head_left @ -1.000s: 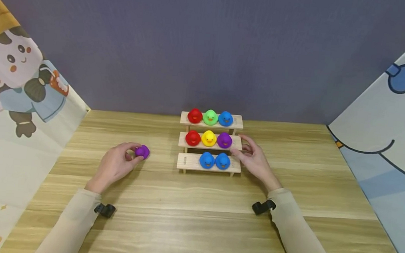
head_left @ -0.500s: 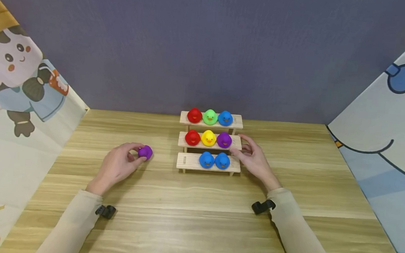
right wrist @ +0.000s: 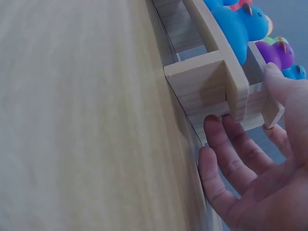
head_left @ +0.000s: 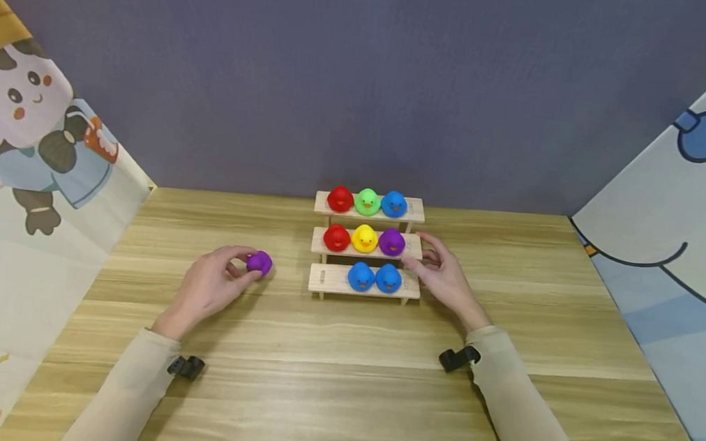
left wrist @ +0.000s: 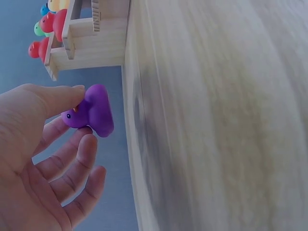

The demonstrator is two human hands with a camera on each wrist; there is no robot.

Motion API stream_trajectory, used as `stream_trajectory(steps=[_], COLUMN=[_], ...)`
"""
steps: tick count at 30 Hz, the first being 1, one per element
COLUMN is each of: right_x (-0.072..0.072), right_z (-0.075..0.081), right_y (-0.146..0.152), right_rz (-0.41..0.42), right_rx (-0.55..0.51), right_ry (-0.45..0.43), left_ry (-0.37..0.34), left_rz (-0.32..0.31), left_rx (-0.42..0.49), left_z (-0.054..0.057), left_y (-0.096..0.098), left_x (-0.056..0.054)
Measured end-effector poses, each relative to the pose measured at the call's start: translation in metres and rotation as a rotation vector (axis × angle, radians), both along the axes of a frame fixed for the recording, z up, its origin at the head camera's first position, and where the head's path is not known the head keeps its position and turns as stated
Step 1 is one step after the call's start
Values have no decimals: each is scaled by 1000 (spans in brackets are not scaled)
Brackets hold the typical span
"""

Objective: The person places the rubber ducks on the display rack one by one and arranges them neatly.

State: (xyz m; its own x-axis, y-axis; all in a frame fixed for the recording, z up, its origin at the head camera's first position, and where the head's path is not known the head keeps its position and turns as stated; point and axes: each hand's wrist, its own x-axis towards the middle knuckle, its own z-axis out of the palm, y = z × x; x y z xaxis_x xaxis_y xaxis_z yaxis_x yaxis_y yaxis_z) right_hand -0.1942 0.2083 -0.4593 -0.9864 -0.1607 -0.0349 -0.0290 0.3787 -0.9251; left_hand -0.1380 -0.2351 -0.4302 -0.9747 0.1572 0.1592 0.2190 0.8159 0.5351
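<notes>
My left hand [head_left: 211,284] pinches a purple rubber duck [head_left: 259,263] between thumb and fingers, left of a three-tier wooden stand [head_left: 329,287]. In the left wrist view, the duck [left wrist: 98,110] hangs just above the table and its other fingers are loosely bent. My right hand [head_left: 445,277] grips the right end of the stand's middle tier, thumb at the front and index finger behind. The lowest tier bears two blue ducks [head_left: 374,278], with bare wood at its left end. Red, yellow and purple ducks [head_left: 365,239] sit on the middle tier.
On the top tier are red, green and blue ducks [head_left: 367,202]. The stand is near the back of the wooden table [head_left: 314,378], before a dark blue-grey wall [head_left: 364,88]. Cartoon-printed panels [head_left: 57,138] flank both sides.
My left hand has moved slightly right with the purple duck, nearer the stand. The right hand and the ducks on the tiers have stayed in place.
</notes>
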Motion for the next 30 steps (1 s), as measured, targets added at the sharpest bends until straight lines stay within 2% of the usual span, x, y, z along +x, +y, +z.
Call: stream_trajectory(steps=[30], right_x=[0], right_z=[0], right_y=[-1], right_rz=[-2], right_rx=[-16], right_ry=[-1], left_ry=[30], left_rz=[-61], left_rx=[27], left_z=[12], left_y=[31], left_x=[9])
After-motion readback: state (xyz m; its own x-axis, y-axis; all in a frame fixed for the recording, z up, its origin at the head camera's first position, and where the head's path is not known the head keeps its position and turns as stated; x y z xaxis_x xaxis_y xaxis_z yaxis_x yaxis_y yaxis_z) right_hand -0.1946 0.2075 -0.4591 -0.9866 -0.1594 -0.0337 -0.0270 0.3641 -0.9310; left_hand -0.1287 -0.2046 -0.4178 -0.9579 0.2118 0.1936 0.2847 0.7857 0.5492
